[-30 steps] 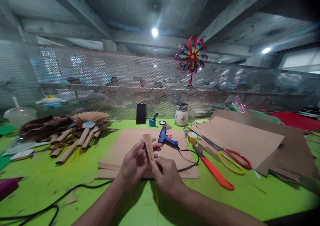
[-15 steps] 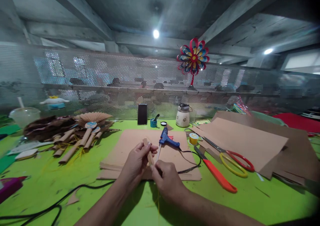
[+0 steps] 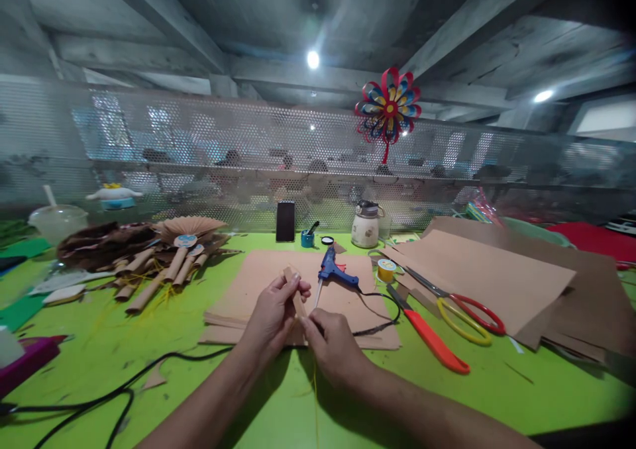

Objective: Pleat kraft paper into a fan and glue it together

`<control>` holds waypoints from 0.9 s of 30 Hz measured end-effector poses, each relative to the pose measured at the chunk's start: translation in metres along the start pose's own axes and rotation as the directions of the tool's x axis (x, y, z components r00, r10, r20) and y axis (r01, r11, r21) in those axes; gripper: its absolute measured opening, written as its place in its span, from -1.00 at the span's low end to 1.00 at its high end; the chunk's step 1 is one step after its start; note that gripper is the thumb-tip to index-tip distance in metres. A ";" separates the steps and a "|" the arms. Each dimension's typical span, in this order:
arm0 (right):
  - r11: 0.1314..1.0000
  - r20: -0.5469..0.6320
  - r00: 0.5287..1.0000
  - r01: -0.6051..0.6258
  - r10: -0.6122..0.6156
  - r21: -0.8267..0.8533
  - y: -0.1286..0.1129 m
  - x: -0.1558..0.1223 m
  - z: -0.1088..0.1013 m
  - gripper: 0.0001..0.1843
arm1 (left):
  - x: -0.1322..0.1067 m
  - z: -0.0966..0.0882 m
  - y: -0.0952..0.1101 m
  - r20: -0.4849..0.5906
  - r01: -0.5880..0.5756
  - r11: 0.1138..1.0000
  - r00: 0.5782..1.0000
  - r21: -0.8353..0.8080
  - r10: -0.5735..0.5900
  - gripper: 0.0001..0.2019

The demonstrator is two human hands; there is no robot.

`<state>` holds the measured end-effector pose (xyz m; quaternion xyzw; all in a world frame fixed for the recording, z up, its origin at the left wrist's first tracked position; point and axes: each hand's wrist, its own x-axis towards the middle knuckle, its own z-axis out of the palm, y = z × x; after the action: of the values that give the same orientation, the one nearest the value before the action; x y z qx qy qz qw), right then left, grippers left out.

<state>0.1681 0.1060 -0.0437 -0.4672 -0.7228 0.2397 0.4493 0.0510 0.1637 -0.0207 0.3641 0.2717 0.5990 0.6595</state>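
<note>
My left hand grips the upper part of a folded brown paper strip, fingers wrapped round it. My right hand pinches the strip's lower end, and a thin yellow thread hangs down below that hand. Both hands hover over a stack of brown paper sheets on the green table. A blue glue gun lies just beyond my fingers, its black cord trailing to the right.
Orange-handled cutter, red and yellow scissors and a yellow thread spool lie to the right, beside large brown sheets. Folded paper fans are piled at left. A black cable crosses the near table. A mesh screen stands behind.
The folded strip has turned from its broad face to nearly edge-on and dropped slightly toward the sheets. My hands stay on it.
</note>
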 end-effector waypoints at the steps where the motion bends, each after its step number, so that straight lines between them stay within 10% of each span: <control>1: 1.000 0.005 1.000 -0.008 0.007 0.019 0.000 0.000 0.000 -0.66 | 0.000 0.000 0.000 0.005 0.002 1.000 1.000 -0.008 -0.002 -0.93; 10: 0.915 0.009 0.993 -0.108 0.114 0.390 -0.001 -0.001 0.005 -0.50 | -0.002 0.004 0.012 -0.024 0.031 0.996 0.999 -0.080 -0.033 -0.98; 21: 0.947 -0.102 0.993 -0.020 0.055 0.322 -0.008 0.009 -0.017 -0.78 | -0.004 0.003 0.022 0.223 0.240 0.967 0.950 -0.081 -0.218 -0.75; 27: 0.973 -0.115 0.993 0.029 -0.003 0.227 -0.012 0.011 -0.026 -0.62 | -0.008 0.006 0.020 0.160 0.180 0.984 0.971 0.004 -0.178 -0.79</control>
<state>0.1831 0.1085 -0.0170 -0.4197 -0.6673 0.2905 0.5424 0.0426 0.1556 -0.0016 0.3817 0.2465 0.5073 0.7323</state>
